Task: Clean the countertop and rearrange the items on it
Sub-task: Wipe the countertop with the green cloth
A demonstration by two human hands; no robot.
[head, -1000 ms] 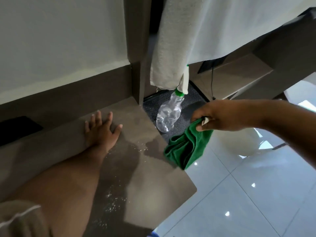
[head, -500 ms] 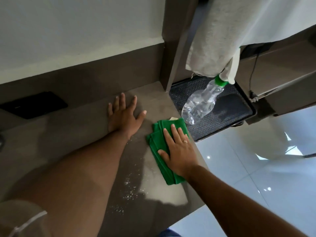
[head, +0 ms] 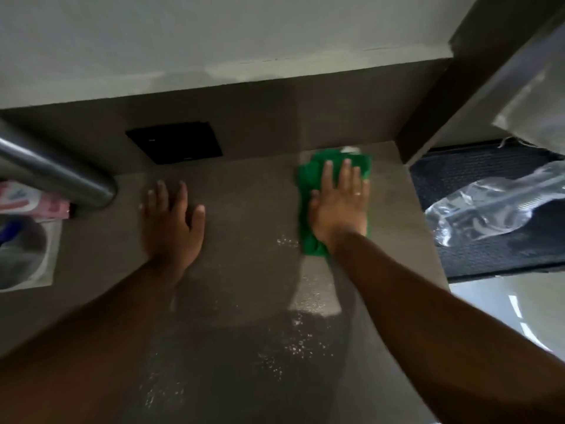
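Note:
A green cloth (head: 308,237) lies flat on the brown countertop (head: 244,270), near its back right corner. My right hand (head: 339,206) presses down on the cloth with straight fingers. My left hand (head: 172,221) rests flat on the bare countertop to the left, fingers spread, holding nothing. White crumbs (head: 287,347) are scattered over the counter in front of the cloth and toward the near edge.
A black panel (head: 174,142) sits on the back wall. At the left are a metal tube (head: 58,172), a pink packet (head: 36,203) and a round grey container (head: 21,255). Right of the counter, a clear plastic bottle (head: 489,206) lies on a black mat (head: 477,166); a white towel (head: 532,96) hangs above.
My right hand brought the green cloth from beyond the counter's edge onto the counter, then slid it back toward the wall. The view has shifted left, showing the metal tube and container.

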